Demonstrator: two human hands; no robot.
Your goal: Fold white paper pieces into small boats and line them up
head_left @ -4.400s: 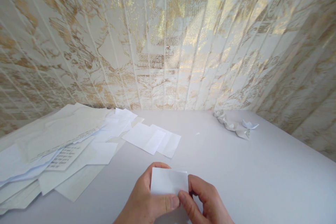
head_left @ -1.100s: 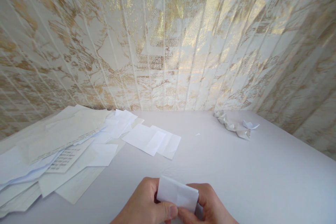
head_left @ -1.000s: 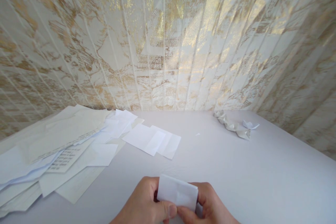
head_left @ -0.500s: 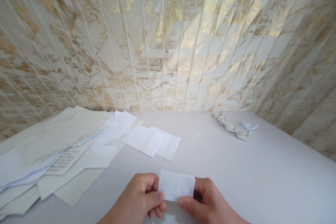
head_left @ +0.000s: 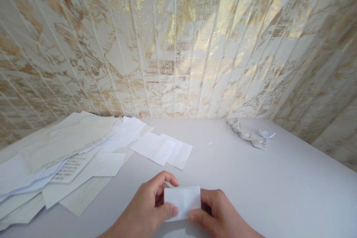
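You've got the folded paper (head_left: 183, 200) right between your hands, low in the middle of your view and out in front of the counter (head_left: 279, 186), and both sets of fingers are grasping it. Its long axis runs left to right, pretty much straight from one hand to the other, with one broad face turned toward you and a faint upright crease near the middle. Neither hand is nearer, really — both are touching it. Your left hand (head_left: 147, 200) has the left end, thumb lying on the front face near the bottom, index finger arched up by the top edge; can't tell from here if that tip is actually touching. Your right hand (head_left: 219, 210) pinches the other end, thumb at the lower right corner, the rest curled around the right side, with the tips hidden behind. So the top edge is the freer one, and the bottom is where your two thumbs sit, a small gap between them. Beyond your hands, a bit left, there are two overlapping sheets (head_left: 152, 147) lying flat, then the messy pile (head_left: 75, 137) further left. Over on the far right you've got some crumpled-looking folded pieces (head_left: 245, 134) — well apart from your hands.
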